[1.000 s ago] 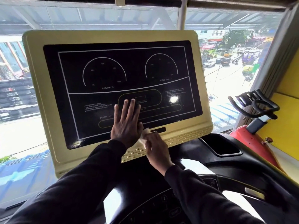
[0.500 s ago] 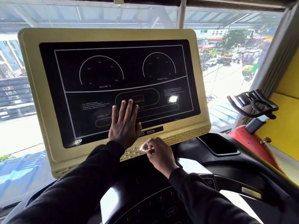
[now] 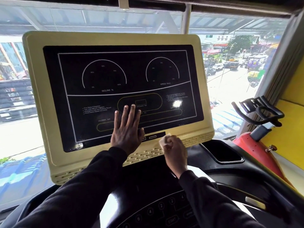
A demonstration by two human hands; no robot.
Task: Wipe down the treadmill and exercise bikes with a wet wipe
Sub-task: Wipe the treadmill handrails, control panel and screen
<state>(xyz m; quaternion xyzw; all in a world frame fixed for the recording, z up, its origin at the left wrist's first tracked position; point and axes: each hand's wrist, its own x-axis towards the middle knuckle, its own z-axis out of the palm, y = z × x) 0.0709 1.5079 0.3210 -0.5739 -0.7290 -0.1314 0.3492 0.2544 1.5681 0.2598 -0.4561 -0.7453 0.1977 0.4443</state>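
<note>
Black sleeves fill the bottom of the view, both arms reaching fwd over the treadmill's dark lower keypad (image 3: 158, 209), w/ round number buttons partly seen between the arms. To the right of it, a black cup recess (image 3: 227, 155) sits in the console deck.

Right hand (image 3: 175, 149) is curled into a fist around a wet wipe (image 3: 164, 140), scrunched small and pale, only a bit of it showing at the knuckles. Wipe is pressed to the cream bottom edge of the treadmill display panel (image 3: 37, 99), right at the row of vent slots (image 3: 195, 139), just right of the small black strip w/ two slots.

Left hand (image 3: 127, 130) lies flat on the black screen (image 3: 115, 76), fingers straight and slightly spread, palm at the screen's lower edge, fingertips up near the oval outline in the middle; holds nothing. Screen is off, printed w/ INCLINE % and SPEED dials, plus small text blocks too fine to read.

Further right, beside the treadmill, an exercise bike (image 3: 253, 145): red body, black handlebars, against a yellow wall (image 3: 294, 99).

Behind everything, a big window (image 3: 19, 129) w/ a street, cars and bldgs below.
</note>
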